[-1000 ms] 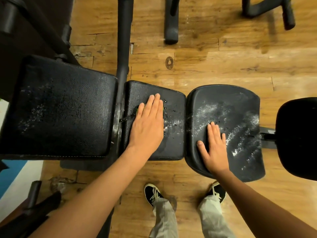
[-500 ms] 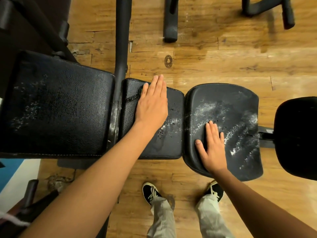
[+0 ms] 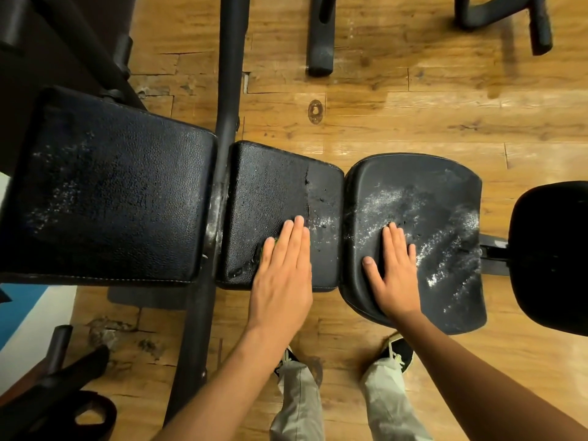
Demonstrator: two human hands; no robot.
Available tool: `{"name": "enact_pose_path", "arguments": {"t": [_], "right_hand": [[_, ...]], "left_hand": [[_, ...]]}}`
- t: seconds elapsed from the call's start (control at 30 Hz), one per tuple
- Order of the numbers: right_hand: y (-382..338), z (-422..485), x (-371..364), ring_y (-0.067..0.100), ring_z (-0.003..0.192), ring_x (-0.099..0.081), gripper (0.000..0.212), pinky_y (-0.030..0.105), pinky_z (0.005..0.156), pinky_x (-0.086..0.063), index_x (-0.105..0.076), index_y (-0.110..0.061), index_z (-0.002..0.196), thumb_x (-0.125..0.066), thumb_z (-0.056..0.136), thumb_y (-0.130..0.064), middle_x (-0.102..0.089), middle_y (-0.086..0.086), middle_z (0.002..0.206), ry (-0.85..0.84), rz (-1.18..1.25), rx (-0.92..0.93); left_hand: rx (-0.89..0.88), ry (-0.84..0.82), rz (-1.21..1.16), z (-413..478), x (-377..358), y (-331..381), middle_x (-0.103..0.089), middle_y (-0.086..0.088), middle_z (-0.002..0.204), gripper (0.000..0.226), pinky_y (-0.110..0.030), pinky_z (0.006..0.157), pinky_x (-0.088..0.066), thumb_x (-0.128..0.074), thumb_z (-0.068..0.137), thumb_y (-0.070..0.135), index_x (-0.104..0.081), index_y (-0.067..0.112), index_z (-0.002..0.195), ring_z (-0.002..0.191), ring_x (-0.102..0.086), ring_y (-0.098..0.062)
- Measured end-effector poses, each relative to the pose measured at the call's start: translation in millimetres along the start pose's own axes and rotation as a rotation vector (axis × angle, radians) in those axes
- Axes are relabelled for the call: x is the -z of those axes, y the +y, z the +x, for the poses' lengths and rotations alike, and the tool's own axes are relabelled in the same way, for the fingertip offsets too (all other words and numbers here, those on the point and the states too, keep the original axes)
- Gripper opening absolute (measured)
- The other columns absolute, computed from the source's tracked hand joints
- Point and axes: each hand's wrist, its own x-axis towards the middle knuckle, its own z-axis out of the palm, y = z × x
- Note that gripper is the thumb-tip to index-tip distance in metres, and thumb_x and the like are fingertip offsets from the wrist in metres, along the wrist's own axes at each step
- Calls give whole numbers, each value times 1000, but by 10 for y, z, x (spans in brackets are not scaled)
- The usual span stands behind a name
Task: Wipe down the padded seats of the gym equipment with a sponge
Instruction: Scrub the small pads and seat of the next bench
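Fingers (image 3: pixel 297 240) flat, left hand (image 3: pixel 281 281) presses sponge (image 3: pixel 273 242) on middle pad (image 3: pixel 270 192), right hand (image 3: pixel 394 272) rests on white-streaked seat (image 3: pixel 429 202) above plank floor (image 3: pixel 413 116).

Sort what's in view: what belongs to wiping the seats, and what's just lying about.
Job: sponge under left hand; middle pad; right pad under right hand; large left pad.
Lying about: frame legs; wooden floor; shoes.

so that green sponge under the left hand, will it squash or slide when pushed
Probably squashes: the sponge lies nearly hidden under the flat left hand. Likely slides easily, as the middle pad looks wet with foam specks. Seems light; straight fingers alone press it.
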Motion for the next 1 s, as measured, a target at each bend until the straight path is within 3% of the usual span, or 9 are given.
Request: {"name": "enact_pose_path", "arguments": {"t": [0.4,0.63,0.77,1.0], "right_hand": [[-2,4,-1,17,158,-2,74,48,127,-3,-20,-13,162,-33,101,-53,-10,1,171,5,3,2],[-2,3,9,16,158,-1,74,46,128,-1,-19,-12,162,-32,102,-54,-10,1,171,5,-2,3],[-7,-4,2,15,158,-1,74,46,127,-1,-19,-13,163,-31,102,-54,-9,0,171,3,4,2],[15,8,-12,17,158,-3,74,51,127,-5,-19,-13,162,-33,102,-53,-8,-2,170,5,-8,3]], "left_hand": [[-9,25,67,446,64,-90,-20,-10,167,60,-42,124,-12,-44,102,22,-28,5,157,155,-16,-24],[31,5,29,1227,66,21,-3,-10,170,62,-42,124,1,-36,104,19,-12,5,160,157,0,-23],[55,5,-1,1066,45,27,-1,-9,170,63,-42,124,2,-37,104,20,-12,6,160,157,1,-24],[105,18,-10,616,-35,117,-14,-11,168,62,-44,124,-10,-44,102,21,-24,5,158,156,-11,-25]]}}
